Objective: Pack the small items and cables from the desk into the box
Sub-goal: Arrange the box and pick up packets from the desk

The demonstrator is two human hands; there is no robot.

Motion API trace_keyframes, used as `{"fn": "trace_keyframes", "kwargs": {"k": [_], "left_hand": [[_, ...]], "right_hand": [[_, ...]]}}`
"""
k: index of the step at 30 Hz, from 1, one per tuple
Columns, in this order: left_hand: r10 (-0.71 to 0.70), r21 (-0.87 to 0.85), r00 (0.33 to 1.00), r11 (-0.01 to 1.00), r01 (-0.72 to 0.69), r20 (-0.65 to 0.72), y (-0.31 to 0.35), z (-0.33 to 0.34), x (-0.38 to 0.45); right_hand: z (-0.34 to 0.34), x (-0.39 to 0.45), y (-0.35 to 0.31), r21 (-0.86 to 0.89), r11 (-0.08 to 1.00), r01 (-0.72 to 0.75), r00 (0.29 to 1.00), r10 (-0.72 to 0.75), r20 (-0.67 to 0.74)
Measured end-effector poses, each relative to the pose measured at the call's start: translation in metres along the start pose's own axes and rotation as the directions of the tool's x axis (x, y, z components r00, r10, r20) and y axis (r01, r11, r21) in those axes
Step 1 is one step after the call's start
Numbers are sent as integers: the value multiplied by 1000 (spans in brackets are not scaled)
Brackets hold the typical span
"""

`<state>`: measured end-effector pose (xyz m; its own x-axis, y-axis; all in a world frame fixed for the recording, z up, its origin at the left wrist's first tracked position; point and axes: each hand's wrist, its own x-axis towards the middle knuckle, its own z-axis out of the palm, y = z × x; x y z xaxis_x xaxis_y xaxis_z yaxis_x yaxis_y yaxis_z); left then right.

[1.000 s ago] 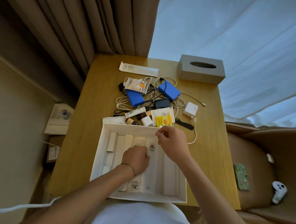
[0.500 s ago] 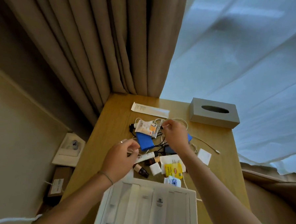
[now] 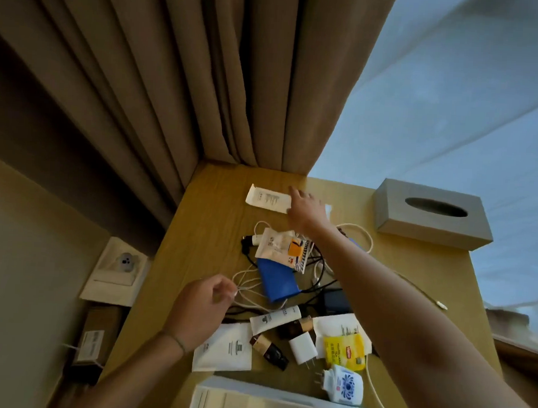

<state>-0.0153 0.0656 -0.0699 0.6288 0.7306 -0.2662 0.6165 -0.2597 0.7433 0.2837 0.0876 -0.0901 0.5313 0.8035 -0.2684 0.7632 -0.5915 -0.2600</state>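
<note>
Right hand [image 3: 306, 207] now farther out — open grip flat on long white paper packet [image 3: 268, 199]; left hand [image 3: 204, 306] pinching thin white cable [image 3: 247, 291].

Wooden desk [image 3: 204, 231]: tissue box [image 3: 432, 214], white packet [image 3: 268, 199], tangled cables [image 3: 250, 291], white box [image 3: 251, 402].

Your right hand [image 3: 306, 207] reaches far forward, arm outstretched, fingers extended flat; your left hand [image 3: 201, 309] sits nearer, fingertips pinched together.
</note>
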Motion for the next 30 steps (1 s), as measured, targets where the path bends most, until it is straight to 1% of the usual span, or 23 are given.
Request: {"fn": "trace_keyframes", "kwargs": {"k": [2, 4, 7, 9, 12, 14, 18, 22, 24, 26, 28, 30], "left_hand": [[-6, 3, 1000, 1000, 6, 19, -10, -1, 0], [-15, 40, 999, 999, 14, 34, -20, -2, -2], [-49, 91, 996, 995, 42, 77, -34, -2, -8], [-42, 143, 993, 989, 26, 107, -42, -1, -13], [-2, 257, 989, 966, -36, 146, -50, 4, -20], [17, 334, 986, 940, -73, 167, -53, 8, -23], [31, 397, 979, 911, -109, 199, -56, 16, -27], [52, 497, 972, 852, -162, 228, -57, 23, -28], [61, 530, 969, 828, -184, 240, -57, 27, -28], [55, 533, 965, 825, -188, 256, -56, 28, -28], [42, 523, 963, 833, -181, 267, -54, 28, -29], [25, 482, 968, 864, -146, 249, -52, 26, -32]], "right_hand": [[8, 14, 0, -62, 998, 15, 1000, -14, 23], [18, 20, 3, -97, 995, 29, 1000, -28, 6], [27, 23, 9, -92, 994, 52, 998, -56, -42], [29, 22, 10, -80, 995, 63, 994, -70, -80], [24, 15, 6, -73, 993, 92, 982, -102, -159], [15, 4, -1, -49, 993, 110, 964, -119, -236], [-14, -30, -25, 54, 979, 194, 901, -156, -406], [-42, -82, -56, 96, 951, 295, 847, -214, -486], [-51, -111, -69, 162, 930, 330, 837, -208, -507], [-57, -140, -78, 307, 891, 334, 853, -147, -501], [-62, -166, -84, 492, 818, 299, 886, -46, -461], [-67, -193, -86, 648, 723, 241, 916, 52, -398]]}}
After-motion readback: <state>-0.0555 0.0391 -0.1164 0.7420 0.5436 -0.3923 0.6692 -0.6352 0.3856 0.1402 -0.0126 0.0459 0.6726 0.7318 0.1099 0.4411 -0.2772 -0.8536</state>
